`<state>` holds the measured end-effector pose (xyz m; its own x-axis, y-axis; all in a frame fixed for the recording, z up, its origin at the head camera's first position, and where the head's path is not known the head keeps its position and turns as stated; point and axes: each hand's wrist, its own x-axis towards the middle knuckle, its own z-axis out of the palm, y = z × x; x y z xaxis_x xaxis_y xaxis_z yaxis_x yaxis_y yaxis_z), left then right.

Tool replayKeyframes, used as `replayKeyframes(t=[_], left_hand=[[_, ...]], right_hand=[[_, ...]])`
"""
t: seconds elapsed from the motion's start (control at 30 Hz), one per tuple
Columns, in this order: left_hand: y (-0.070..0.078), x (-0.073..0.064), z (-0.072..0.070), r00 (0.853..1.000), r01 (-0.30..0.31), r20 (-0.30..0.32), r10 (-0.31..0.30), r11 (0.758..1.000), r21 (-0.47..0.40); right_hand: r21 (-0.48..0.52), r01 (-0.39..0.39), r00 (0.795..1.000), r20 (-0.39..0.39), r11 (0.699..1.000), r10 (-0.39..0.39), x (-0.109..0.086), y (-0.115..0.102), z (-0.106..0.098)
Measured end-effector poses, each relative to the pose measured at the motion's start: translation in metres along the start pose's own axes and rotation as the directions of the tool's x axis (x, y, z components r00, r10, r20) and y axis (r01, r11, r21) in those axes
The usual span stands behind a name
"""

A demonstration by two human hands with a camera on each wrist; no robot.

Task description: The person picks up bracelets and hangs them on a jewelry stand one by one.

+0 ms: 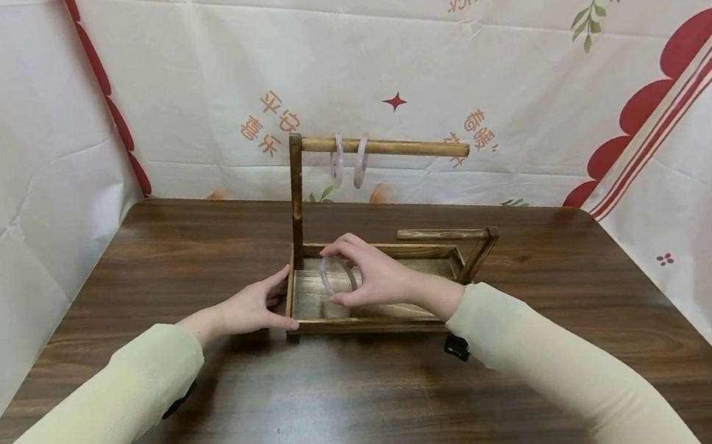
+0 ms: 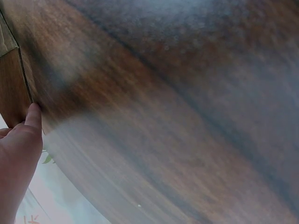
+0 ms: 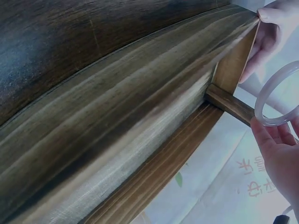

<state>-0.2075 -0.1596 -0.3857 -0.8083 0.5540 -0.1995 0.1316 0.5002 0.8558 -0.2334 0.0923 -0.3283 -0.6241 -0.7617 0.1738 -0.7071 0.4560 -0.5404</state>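
Observation:
A wooden tray stand [image 1: 368, 324] stands on the table, with a tall post and a high rod [image 1: 416, 146] at its left. Two pale pinkish bangles [image 1: 360, 162] hang on that rod, near the post. My right hand [image 1: 379, 275] pinches a third pale bangle [image 3: 262, 99] between thumb and fingers, over the tray's left part. At the tray's left end, my left hand [image 1: 248, 309] holds the stand, its thumb at the front corner. Only part of this hand [image 2: 21, 144] shows in the left wrist view, a fingertip against the wood.
A shorter post with a low rod [image 1: 440, 233] rises at the tray's right end. The dark wooden table [image 1: 326, 411] extends around the stand. Behind and at both sides hangs a white printed cloth [image 1: 197, 71].

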Motion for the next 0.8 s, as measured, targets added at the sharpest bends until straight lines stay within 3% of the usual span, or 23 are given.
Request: replayKeyframes(t=[0.47, 0.8], left_hand=[[0.000, 0.001, -0.001, 1.000, 0.016, 0.000, -0.016, 1.000, 0.012], [0.000, 0.002, 0.000, 1.000, 0.015, 0.002, -0.015, 1.000, 0.012]], right_hand=[[0.128, -0.047, 0.999, -0.001, 0.991, 0.047, -0.005, -0.012, -0.014], [0.149, -0.030, 0.999, -0.027, 0.988, 0.035, -0.008, -0.013, -0.019]])
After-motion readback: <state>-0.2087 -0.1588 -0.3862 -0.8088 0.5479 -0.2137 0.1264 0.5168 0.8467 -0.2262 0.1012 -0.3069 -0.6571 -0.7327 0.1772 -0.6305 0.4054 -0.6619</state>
